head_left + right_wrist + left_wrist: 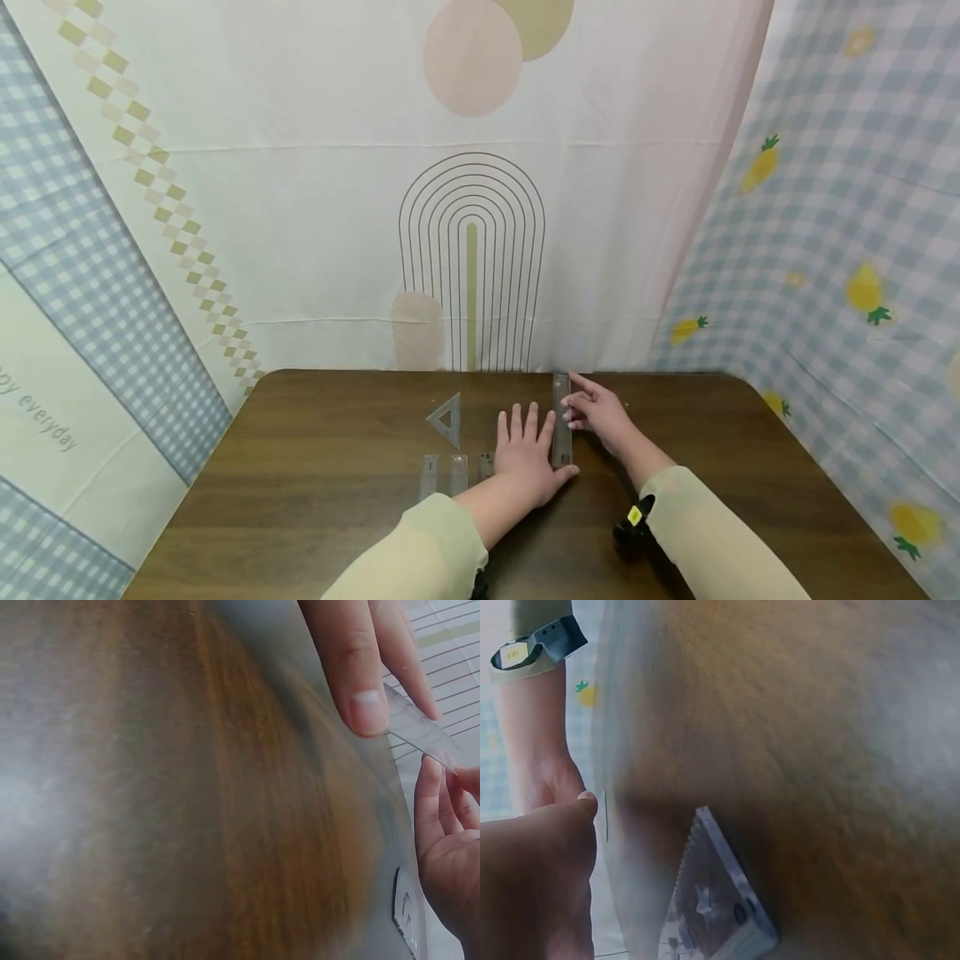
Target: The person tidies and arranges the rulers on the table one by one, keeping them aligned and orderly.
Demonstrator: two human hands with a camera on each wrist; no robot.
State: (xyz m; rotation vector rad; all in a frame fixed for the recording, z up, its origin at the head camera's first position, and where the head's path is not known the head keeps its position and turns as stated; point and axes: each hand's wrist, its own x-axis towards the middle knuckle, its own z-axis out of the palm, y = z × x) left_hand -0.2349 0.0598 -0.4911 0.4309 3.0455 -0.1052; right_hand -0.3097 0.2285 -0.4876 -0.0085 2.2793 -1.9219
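step: squaring the long clear ruler (562,421) on the table (315,467); best done by sliding it flat with light, even fingertip pressure
left hand (528,454): flat, fingers straight, pressed on the table just beside the ruler
right hand (596,408): fingertips pinching the ruler's far end
ruler: lying near the table's back edge, right of the small rulers (450,473)

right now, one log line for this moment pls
left hand: flat on table, thumb at long ruler | right hand: fingers on ruler's far end | set square, short rulers: untouched
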